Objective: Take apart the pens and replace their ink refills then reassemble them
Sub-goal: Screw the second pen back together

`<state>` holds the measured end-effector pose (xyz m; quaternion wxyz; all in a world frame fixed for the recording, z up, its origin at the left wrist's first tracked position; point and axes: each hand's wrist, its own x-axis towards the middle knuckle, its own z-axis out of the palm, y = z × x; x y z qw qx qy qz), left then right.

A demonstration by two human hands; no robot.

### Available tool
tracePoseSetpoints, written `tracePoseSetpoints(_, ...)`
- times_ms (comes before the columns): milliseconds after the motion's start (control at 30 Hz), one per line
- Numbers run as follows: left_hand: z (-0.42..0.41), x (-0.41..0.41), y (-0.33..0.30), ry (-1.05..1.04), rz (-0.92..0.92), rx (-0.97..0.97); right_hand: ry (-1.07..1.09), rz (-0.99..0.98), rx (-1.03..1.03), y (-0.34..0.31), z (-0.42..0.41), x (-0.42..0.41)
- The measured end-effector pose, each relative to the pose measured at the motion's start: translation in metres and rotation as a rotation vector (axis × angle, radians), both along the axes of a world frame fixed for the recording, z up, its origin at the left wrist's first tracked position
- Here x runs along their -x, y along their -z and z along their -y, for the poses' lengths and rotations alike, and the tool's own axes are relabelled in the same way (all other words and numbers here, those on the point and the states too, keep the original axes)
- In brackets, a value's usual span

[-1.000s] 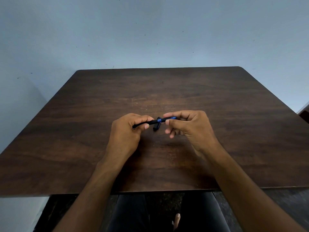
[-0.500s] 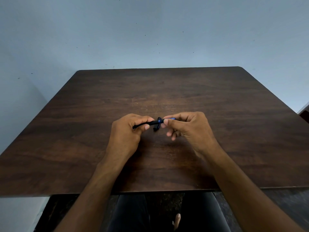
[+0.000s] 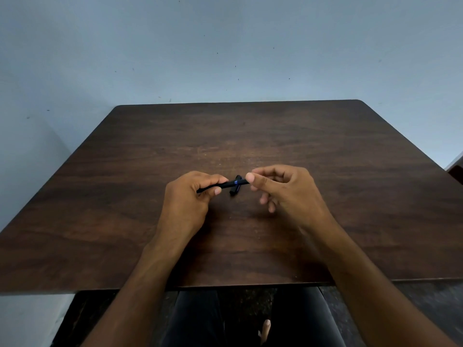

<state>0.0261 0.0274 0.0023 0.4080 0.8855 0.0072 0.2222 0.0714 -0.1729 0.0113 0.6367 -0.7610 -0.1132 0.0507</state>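
A slim black pen (image 3: 228, 184) with a blue band is held level above the dark wooden table (image 3: 125, 221). My left hand (image 3: 186, 200) grips its left half, thumb and forefinger closed around the barrel. My right hand (image 3: 283, 189) pinches the pen's right end between thumb and forefinger, its other fingers spread loosely. Below the pen, a short black pen piece (image 3: 235, 190) lies on the table between my hands, crossing under the held pen.
A pale blue wall (image 3: 225, 46) rises behind the table's far edge. My legs in dark trousers (image 3: 250, 319) show below the near edge. A dark object (image 3: 457, 172) peeks in at the right border.
My right hand has shifted slightly right along the pen and its lower fingers have spread open. The left hand and the piece on the table have stayed in place.
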Motion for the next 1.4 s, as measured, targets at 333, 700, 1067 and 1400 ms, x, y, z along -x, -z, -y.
tracePoseSetpoints(333,0.002,0.000,0.002,-0.003,-0.021,0.010,0.067,0.096,-0.008,-0.003,0.001,0.003)
tracePoseSetpoints(700,0.003,0.002,0.001,0.017,-0.014,-0.013,0.105,0.190,0.278,0.000,-0.006,0.002)
tracePoseSetpoints(1067,-0.001,0.002,0.001,0.004,-0.013,-0.026,0.044,0.301,0.246,-0.007,0.002,0.007)
tracePoseSetpoints(1400,-0.001,0.004,0.000,0.011,-0.006,-0.010,0.083,0.359,0.314,-0.005,0.001,0.007)
